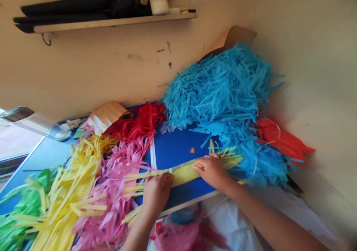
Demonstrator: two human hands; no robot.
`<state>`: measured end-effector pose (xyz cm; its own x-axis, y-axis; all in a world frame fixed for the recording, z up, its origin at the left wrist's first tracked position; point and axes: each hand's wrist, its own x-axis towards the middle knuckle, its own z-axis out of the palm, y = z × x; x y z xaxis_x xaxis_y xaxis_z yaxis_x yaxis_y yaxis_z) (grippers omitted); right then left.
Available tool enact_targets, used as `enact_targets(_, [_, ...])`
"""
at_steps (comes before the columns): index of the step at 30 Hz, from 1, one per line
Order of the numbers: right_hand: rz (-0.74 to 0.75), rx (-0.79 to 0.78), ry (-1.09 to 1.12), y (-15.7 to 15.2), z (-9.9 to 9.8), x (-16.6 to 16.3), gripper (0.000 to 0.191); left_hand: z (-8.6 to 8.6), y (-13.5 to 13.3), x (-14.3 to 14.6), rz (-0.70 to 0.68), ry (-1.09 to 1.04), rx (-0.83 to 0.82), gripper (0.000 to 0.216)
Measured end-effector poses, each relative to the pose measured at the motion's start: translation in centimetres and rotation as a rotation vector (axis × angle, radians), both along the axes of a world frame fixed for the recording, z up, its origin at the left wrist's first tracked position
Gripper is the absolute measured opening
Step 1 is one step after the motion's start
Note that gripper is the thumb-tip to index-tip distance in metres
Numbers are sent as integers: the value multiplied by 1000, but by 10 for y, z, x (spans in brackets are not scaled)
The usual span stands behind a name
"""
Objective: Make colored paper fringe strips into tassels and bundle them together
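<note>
While both hands sit on it, yellow fringed strip [184, 173] lies flat on blue counter [178, 150], long axis L-R, rising slightly twd right. Left hand [157, 189] curled shut over strip's left end. Right hand [213, 171] on right end by cut fringe, fingers bent down onto paper; pinching or just pressing, can't tell. Strip spans btw hands, neither nearer. Pink fringe pile [117, 191] just beside left hand; blue shred heap [220, 91] behind right. No brand, label or legible writing.

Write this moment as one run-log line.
left hand: on yellow fringed strip | right hand: on same strip | strip: across blue table | nearby: pink pile, blue pile
</note>
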<state>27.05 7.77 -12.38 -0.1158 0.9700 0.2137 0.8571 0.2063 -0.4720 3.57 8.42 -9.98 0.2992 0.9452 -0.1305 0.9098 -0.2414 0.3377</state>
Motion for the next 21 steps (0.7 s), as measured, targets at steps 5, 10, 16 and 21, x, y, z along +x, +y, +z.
enact_targets(5, [-26, -8, -34, 9, -3, -3, 19, 1, 8, 17, 57, 140, -6, 35])
enact_targets(10, [-58, -29, -20, 12, -9, -2, 15, 1, 13, 18, 57, 206, -20, 36])
enact_targets(16, [-78, -63, -3, 16, -11, -3, 15, 2, 14, 20, 56, 250, -28, 35])
enact_targets(21, [-87, -80, -6, 17, -10, -3, 16, 2, 15, 21, 53, 258, -28, 32])
